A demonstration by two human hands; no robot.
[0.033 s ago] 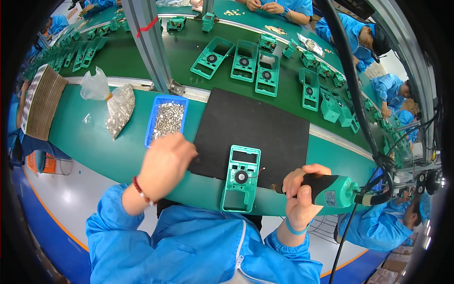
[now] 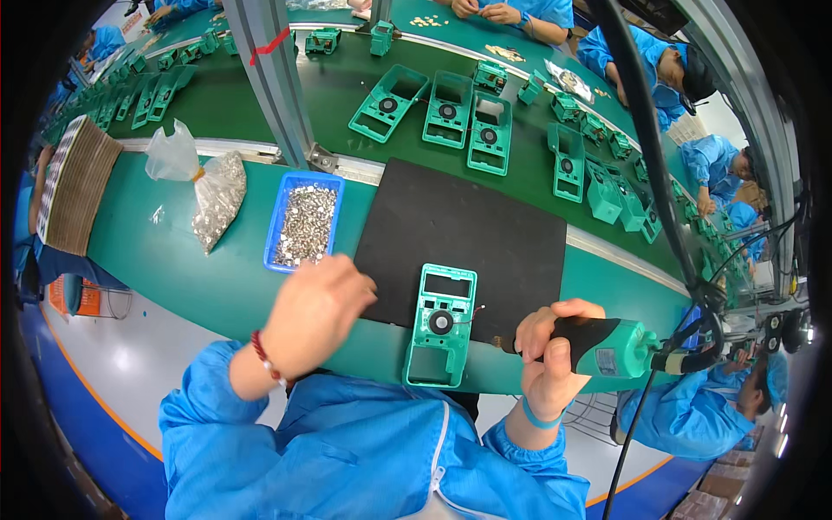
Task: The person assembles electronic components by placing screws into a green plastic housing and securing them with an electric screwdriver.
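My left hand [image 2: 318,305] is raised over the table edge, just below a blue tray [image 2: 270,232] of small metal screws [image 2: 305,217]. Its fingers are curled together; anything pinched in them is too small or hidden to make out. My right hand [image 2: 555,351] is wrapped round a green and black electric screwdriver [image 2: 617,348], whose tip points left. Between my hands lies a green plastic housing [image 2: 426,351], partly on a black mat [image 2: 472,230]. A round black speaker [image 2: 441,322] sits in its middle, and a thin wire sticks out at its right side.
A tied clear bag [image 2: 217,204] of small metal parts lies left of the tray. A metal post [image 2: 273,82] stands behind it. Several green housings [image 2: 446,111] rest on the dark green belt [image 2: 334,104]. A thick cable [image 2: 646,139] hangs at right. Co-workers in blue sit around.
My left hand has moved right and slightly nearer to me, away from the screw tray, toward the housing. The right hand and screwdriver have hardly moved.
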